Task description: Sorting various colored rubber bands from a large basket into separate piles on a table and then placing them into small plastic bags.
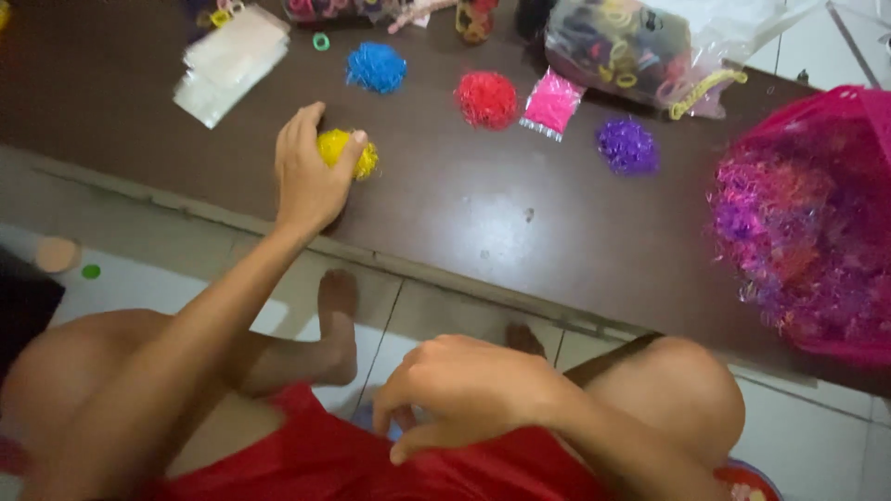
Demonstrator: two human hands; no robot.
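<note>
Dark table (483, 223) | left hand (306, 176) grip closed on yellow band pile (351, 153) | right hand (459, 390) seemingly empty

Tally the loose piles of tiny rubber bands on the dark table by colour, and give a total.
Yellow pile, under the left hand: 1
Blue pile: 1
Red pile: 1
Purple pile: 1
Total: 4 loose piles; the pink bands sit in a small packet, not counted.

Dressed in bright red shorts (371, 464), with bare arms, bare knees and bare feet, no sleeves.
</note>
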